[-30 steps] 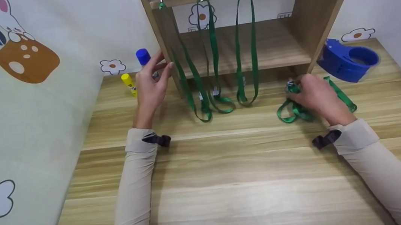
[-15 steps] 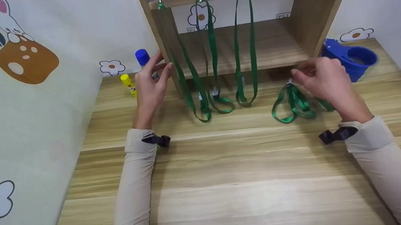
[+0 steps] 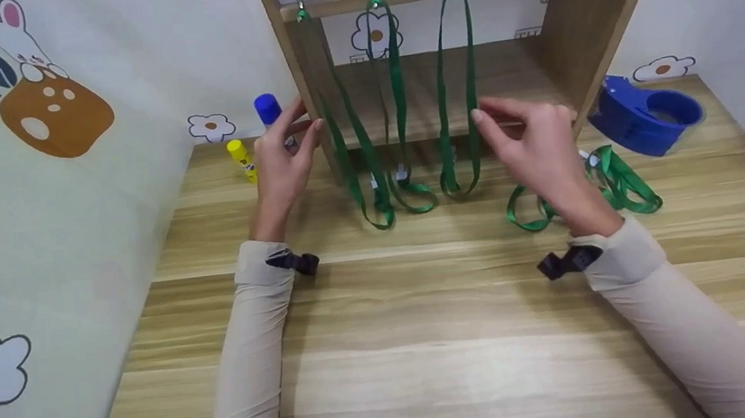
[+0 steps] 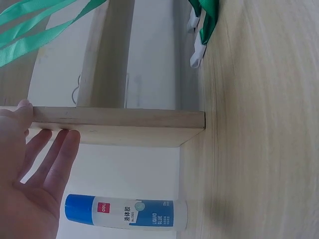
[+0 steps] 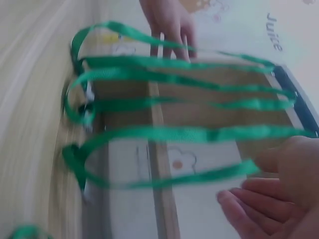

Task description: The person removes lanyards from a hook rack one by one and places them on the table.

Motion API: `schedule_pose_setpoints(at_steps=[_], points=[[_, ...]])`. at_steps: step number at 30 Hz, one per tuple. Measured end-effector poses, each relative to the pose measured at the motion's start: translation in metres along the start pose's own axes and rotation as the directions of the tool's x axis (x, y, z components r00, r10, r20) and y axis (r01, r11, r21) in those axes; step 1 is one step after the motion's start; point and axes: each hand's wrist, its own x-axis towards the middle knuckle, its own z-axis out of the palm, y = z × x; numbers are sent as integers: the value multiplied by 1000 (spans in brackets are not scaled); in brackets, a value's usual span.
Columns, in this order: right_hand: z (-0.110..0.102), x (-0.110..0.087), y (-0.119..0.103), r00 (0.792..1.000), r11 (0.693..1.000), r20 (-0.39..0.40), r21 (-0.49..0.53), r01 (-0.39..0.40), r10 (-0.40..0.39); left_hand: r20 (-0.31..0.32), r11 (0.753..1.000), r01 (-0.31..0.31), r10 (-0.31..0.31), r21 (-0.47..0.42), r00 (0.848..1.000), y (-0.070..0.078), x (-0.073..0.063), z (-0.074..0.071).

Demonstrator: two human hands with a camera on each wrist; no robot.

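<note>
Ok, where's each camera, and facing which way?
Head: on the head, facing forward-down at the rack; left hand, right hand, sleeves show.
Left wrist: worn there, facing the rack and glue bottle; left hand shows.
Right wrist: worn there, facing the hanging lanyards; both hands show.
Head and right wrist share the hanging lanyards.

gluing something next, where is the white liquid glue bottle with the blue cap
In the head view, the bottle stands on the table left of the wooden hook rack, partly hidden behind the person's left hand.
</note>
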Motion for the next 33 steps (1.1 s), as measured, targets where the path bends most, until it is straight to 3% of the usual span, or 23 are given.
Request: schedule_pose_setpoints(at_steps=[6,11,16,22,27,33], points=[[25,8,-23,997,999,-53,-10,47,-47,-1,1000,13,-13,8,1000,-3,1,0],[38,17,-31,994,996,-104,-90,14,-23,1,1000,15,-15,21,1000,-21,7,3],[45,23,-29,987,994,-160,-104,15,-32,-10,1000,-17,17,9,1000,-33,8,3],[44,23,-28,973,996,-223,-75,47,-63,-10,1000,-3,3,7,1000,-13,3,3],[39,20,-28,946,993,-306,13,119,-109,-2,1000,4,-4,-9,1000,0,0,0],[37,12,-26,885,950,-412,115,289,-219,3,1000,14,-14,-16,1000,0,0,0]])
